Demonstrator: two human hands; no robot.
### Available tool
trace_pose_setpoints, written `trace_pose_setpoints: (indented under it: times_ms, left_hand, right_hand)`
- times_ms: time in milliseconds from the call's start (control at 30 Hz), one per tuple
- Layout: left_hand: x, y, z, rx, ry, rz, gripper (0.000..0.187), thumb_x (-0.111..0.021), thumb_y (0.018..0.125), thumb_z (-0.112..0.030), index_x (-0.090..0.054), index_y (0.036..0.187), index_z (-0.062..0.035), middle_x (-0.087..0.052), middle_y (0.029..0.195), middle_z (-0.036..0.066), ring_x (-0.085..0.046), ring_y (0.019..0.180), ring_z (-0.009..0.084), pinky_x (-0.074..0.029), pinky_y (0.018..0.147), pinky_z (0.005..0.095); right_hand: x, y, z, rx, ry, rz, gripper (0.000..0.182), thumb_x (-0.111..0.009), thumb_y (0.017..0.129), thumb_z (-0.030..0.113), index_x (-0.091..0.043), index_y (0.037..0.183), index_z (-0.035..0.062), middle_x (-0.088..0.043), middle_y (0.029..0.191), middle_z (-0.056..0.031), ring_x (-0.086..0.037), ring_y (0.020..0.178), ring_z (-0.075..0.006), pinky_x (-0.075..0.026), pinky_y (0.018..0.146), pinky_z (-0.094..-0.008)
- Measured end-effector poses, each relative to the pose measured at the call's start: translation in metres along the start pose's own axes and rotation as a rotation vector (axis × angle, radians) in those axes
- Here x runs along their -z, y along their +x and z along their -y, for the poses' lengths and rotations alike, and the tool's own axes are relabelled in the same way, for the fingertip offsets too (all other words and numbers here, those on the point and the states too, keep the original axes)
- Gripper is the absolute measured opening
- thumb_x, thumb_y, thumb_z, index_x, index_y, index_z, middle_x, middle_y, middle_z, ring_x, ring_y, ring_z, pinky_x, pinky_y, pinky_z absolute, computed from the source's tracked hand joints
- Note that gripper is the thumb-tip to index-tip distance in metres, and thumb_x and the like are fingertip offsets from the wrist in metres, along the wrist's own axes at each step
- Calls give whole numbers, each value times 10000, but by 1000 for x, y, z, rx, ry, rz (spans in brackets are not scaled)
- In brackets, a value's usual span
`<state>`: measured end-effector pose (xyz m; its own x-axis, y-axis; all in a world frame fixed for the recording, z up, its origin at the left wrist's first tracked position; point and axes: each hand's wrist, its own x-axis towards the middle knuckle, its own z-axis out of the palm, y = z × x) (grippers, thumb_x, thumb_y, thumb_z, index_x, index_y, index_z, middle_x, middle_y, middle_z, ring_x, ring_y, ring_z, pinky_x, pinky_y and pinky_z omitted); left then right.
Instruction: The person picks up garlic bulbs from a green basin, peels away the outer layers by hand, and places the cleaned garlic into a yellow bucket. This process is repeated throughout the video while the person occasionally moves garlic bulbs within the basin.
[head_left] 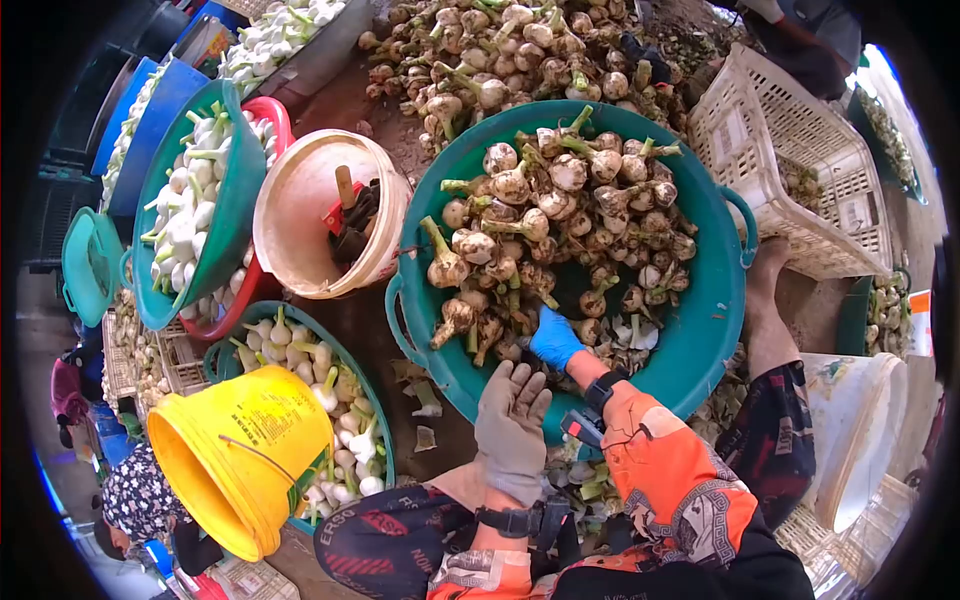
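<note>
A wide green tub (715, 300) holds a heap of soil-stained garlic bulbs (568, 172) with cut stems. My right hand (555, 338), in a blue glove, reaches over the tub's near side and touches the lower edge of the heap; its fingertips are hard to make out against the bulbs. Loose skins and small pieces (632, 335) lie just right of it. My left hand (512, 415), in a grey work glove, is at the tub's near rim, palm up with its fingers loosely extended and nothing visible in it.
Left of the tub stand a white bucket (277, 215) with tools, a green basin (222, 235) of peeled garlic and a yellow bucket (250, 430) over another tub. More bulbs (470, 90) are piled beyond. A plastic crate (760, 210) is at the right; other people are at the edges.
</note>
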<state>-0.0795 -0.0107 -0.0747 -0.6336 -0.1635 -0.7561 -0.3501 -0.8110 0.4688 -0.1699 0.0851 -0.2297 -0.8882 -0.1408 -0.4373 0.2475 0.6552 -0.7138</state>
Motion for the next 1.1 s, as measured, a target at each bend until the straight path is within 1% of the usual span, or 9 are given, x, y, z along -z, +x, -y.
trace_pose_setpoints:
  times_ms: [200, 500, 600, 733, 833, 867, 967, 1000, 1100]
  left_hand:
    - [1, 10, 14, 55, 26, 25, 447, -500, 943, -289, -458, 1319, -50, -573, 1196, 108, -591, 1040, 252, -498, 869, 388]
    - [0, -2, 7, 3, 97, -123, 430, -501, 936, -275, -459, 1320, -86, -561, 1179, 87, -562, 1057, 232, -437, 921, 407]
    - [-4, -16, 18, -54, 322, -76, 433, -535, 917, -282, -461, 1321, -145, -568, 1118, 53, -555, 1049, 218, -408, 935, 431]
    - [-22, -43, 18, 249, 24, 450, 515, -617, 869, -297, -441, 1331, -153, -568, 1089, 27, -555, 1047, 205, -443, 919, 452]
    - [-29, -65, 10, 150, 289, 508, 579, -646, 856, -229, -393, 1360, -97, -572, 1110, 56, -545, 1082, 192, -450, 946, 444]
    - [-22, -65, 21, 57, 384, 494, 645, -677, 834, -176, -355, 1376, -39, -541, 1188, 98, -517, 1142, 210, -427, 992, 403]
    - [-17, -75, 43, -670, 1029, 446, 678, -707, 810, -178, -359, 1369, -15, -485, 1263, 127, -484, 1188, 238, -404, 1013, 379]
    - [-18, -80, 36, -696, 1024, 494, 720, -740, 779, -284, -369, 1349, -50, -482, 1172, 211, -474, 1110, 369, -389, 960, 431]
    - [-15, -101, 12, -780, 1313, 533, 733, -751, 756, -260, -370, 1346, -50, -468, 1184, 216, -464, 1119, 377, -378, 976, 431]
  right_hand:
    - [6, 7, 12, -13, -197, 194, 501, -680, 675, 244, -588, 1117, 27, -590, 1107, -262, -569, 1024, -417, -474, 886, -449]
    - [34, -40, 32, -181, -94, -48, 531, -715, 644, 240, -593, 1112, 21, -615, 1039, -232, -583, 999, -395, -481, 866, -443]
    - [81, -88, 37, -221, 397, 78, 560, -739, 686, 208, -560, 1181, 17, -621, 1080, -149, -608, 1007, -257, -485, 845, -361]
    - [112, -167, 63, 21, 671, 48, 501, -593, 898, 248, -470, 1325, 17, -544, 1258, -166, -507, 1186, -228, -393, 997, -311]
    - [131, -193, 51, 52, 643, 2, 532, -607, 904, 310, -470, 1325, 15, -507, 1310, -179, -467, 1238, -225, -372, 1024, -311]
    - [122, -199, 51, 38, 704, -134, 475, -622, 898, 314, -536, 1249, 6, -590, 1184, -158, -547, 1107, -188, -434, 940, -304]
    - [119, -218, 80, -61, 557, -262, 393, -643, 888, 285, -590, 1147, -4, -649, 988, -105, -585, 909, -140, -472, 816, -282]
    - [122, -224, 84, -35, 577, -253, 369, -640, 890, 265, -591, 1134, -8, -647, 961, -93, -576, 885, -129, -471, 798, -274]
    - [128, -244, 90, 33, 641, -229, 298, -630, 897, 204, -595, 1092, -18, -644, 880, -59, -549, 815, -96, -466, 746, -253]
